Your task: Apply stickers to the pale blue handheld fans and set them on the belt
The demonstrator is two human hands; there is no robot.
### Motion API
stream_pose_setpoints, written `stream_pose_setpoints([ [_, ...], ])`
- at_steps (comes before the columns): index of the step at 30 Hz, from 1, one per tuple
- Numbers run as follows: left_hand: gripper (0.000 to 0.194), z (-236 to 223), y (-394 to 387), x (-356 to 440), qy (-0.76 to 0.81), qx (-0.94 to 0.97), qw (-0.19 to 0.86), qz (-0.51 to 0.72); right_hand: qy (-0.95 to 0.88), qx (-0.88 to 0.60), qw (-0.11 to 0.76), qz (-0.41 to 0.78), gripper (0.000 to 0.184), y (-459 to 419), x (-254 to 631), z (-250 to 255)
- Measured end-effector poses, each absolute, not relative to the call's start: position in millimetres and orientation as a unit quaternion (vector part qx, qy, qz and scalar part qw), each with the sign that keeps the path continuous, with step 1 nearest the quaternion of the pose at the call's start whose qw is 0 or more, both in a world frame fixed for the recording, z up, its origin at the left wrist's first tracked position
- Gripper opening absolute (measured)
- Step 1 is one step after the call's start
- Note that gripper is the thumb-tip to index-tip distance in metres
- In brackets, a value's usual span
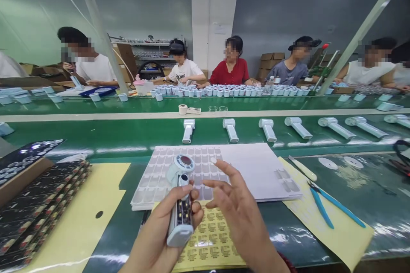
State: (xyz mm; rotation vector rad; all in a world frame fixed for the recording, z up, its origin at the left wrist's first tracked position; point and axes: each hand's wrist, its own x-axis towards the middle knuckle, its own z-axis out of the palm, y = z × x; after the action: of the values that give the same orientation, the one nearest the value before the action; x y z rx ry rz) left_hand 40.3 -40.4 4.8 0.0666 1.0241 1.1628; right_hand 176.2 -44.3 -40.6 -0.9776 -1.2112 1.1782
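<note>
My left hand (160, 226) is wrapped around the handle of a light blue handheld device (180, 232). Its round head (184, 163), with a ring of slots and a dark reddish centre, points away from me. The handle's upper face shows a dark strip with small yellowish parts. Just right of it, my right hand (238, 204) is open, fingers spread and apart from the device. A pale spot shows at the index fingertip; I cannot tell if it is a nail or a sticker. Below lie a sheet of grey stickers (205, 153) and a yellow printed label sheet (214, 239).
Several similar devices (231, 130) lie on the green conveyor (153, 130) ahead. To the right are blue-handled pliers (339, 207) and a knife (303, 168). Stacked circuit boards (41, 213) sit left. Co-workers sit across, behind rows of small cups (224, 91).
</note>
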Motion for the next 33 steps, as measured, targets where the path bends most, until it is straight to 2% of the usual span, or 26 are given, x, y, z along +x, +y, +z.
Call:
stream_pose_setpoints([
  [3, 0.023, -10, -43, 41, 0.533, 0.167, 0.666, 0.495, -0.551, -0.487, 0.539, 0.411, 0.033, -43, 206, -55],
  [5, 0.033, -23, -45, 40, 0.556, 0.215, 0.651, 0.469, -0.571, -0.536, 0.502, 0.367, 0.026, -46, 221, -64],
  [11, 0.047, -55, -49, 35, 0.557, 0.268, 0.641, 0.455, -0.609, -0.579, 0.442, 0.314, 0.016, -55, 234, -79],
  [19, 0.054, -58, -50, 32, 0.565, 0.288, 0.628, 0.452, -0.677, -0.536, 0.419, 0.28, 0.015, -59, 235, -79],
  [27, 0.048, -37, -51, 38, 0.564, 0.248, 0.638, 0.462, -0.594, -0.456, 0.54, 0.384, 0.013, -68, 226, -57],
  [33, 0.033, -15, -46, 38, 0.53, 0.157, 0.678, 0.485, -0.531, -0.372, 0.518, 0.558, 0.016, -56, 187, -33],
])
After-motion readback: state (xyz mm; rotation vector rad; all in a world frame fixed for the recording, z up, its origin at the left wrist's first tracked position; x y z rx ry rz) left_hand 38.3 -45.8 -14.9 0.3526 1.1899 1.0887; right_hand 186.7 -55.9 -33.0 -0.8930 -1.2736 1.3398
